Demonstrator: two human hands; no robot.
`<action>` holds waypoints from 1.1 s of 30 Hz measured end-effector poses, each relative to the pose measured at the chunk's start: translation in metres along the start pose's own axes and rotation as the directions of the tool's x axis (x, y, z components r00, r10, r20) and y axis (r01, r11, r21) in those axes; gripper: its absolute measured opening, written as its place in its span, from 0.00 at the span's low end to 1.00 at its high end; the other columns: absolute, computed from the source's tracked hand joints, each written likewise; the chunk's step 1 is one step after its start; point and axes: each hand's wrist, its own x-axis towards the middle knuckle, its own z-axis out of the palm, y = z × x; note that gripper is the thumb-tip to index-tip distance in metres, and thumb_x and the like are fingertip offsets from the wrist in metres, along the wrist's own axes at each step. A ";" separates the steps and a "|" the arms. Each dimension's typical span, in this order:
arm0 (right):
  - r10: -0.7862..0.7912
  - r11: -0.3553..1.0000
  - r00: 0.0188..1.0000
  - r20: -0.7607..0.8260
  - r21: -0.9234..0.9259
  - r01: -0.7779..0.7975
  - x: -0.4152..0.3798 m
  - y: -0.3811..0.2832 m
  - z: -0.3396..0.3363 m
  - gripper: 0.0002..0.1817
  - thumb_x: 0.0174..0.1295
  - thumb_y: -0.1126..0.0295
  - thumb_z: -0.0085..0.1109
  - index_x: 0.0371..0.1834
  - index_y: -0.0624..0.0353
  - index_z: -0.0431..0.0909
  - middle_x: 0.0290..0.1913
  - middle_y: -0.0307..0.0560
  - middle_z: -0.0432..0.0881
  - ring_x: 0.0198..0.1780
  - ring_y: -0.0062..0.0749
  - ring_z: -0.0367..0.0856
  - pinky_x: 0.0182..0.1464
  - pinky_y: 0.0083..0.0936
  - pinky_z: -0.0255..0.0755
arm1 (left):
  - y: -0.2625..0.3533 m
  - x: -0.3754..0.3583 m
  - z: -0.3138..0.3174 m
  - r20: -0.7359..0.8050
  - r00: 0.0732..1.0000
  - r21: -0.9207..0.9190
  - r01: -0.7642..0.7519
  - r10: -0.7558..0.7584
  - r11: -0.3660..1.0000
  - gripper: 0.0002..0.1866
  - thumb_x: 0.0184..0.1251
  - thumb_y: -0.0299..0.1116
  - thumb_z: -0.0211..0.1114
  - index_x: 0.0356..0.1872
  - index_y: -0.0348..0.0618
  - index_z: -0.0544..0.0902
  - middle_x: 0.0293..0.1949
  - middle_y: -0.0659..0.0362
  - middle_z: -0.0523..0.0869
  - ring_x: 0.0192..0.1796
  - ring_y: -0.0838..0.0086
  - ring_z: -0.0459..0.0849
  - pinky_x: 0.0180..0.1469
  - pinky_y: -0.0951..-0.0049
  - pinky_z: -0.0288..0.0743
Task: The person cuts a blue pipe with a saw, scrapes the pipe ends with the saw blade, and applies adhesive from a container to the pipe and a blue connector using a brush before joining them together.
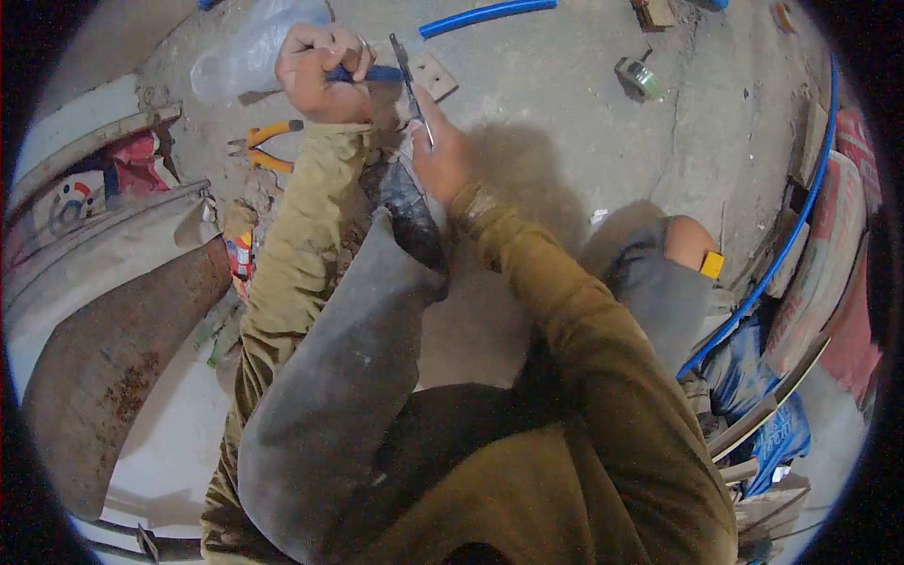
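Observation:
My left hand [325, 75] is closed around a short blue pipe [384, 73]. The pipe's end sticks out to the right, toward the thin tool in my other hand. My right hand [443, 155] grips a narrow dark metal blade [403, 61], whose far part crosses the pipe end. Whether the blade's edge touches the pipe is hard to tell. Just behind the blade a beige plate with small holes [434, 79] lies on the floor. Pliers with orange handles [269, 143] lie opened to the left of my left forearm.
Clear plastic [254, 52] lies at upper left, with another blue pipe [488, 15] at the top. A green roll-like item [640, 77] rests farther right. A long blue pipe [786, 254] curves past sacks [817, 273]. A rusty sheet [122, 358] stands at left.

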 end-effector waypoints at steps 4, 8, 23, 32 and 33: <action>0.009 0.999 1.000 0.021 -0.033 -0.008 0.003 0.001 -0.001 0.30 0.63 0.76 0.53 0.72 0.56 0.64 0.65 0.63 0.73 0.65 0.59 0.72 0.64 0.40 0.69 | -0.001 0.001 -0.007 0.048 0.998 0.023 0.036 -0.037 0.999 0.07 0.58 0.33 0.50 0.23 0.47 0.65 0.16 0.58 0.66 0.17 0.74 0.60 0.26 0.70 0.61; 0.004 0.998 1.000 0.011 0.063 -0.005 -0.006 0.021 0.005 0.30 0.64 0.75 0.52 0.72 0.56 0.64 0.65 0.66 0.72 0.66 0.59 0.72 0.65 0.40 0.67 | -0.001 0.008 -0.011 -0.008 0.997 0.008 0.075 -0.075 0.997 0.08 0.59 0.34 0.50 0.21 0.49 0.63 0.15 0.58 0.67 0.15 0.74 0.61 0.26 0.69 0.61; -0.020 0.998 0.999 -0.042 0.065 0.023 0.004 0.033 0.020 0.30 0.64 0.76 0.52 0.71 0.56 0.64 0.65 0.64 0.73 0.64 0.60 0.73 0.63 0.42 0.70 | 0.008 0.017 -0.028 0.337 0.906 -0.072 0.297 -0.256 0.952 0.09 0.60 0.36 0.51 0.23 0.50 0.65 0.15 0.60 0.68 0.18 0.76 0.61 0.26 0.74 0.56; 0.123 0.991 0.991 -0.044 -0.056 -0.125 0.004 -0.008 0.009 0.29 0.64 0.73 0.53 0.71 0.52 0.66 0.61 0.64 0.76 0.58 0.59 0.78 0.57 0.44 0.73 | 0.001 0.013 -0.005 0.107 0.978 -0.039 0.183 -0.178 0.982 0.09 0.61 0.36 0.50 0.23 0.48 0.65 0.13 0.59 0.66 0.15 0.75 0.58 0.22 0.72 0.56; 0.129 0.991 0.991 -0.042 -0.031 -0.130 0.005 -0.008 0.009 0.29 0.64 0.73 0.54 0.71 0.52 0.66 0.60 0.65 0.77 0.58 0.60 0.78 0.57 0.44 0.73 | 0.000 0.013 -0.007 0.102 0.978 -0.053 0.189 -0.183 0.981 0.09 0.61 0.36 0.49 0.23 0.48 0.64 0.13 0.59 0.66 0.15 0.75 0.58 0.22 0.72 0.56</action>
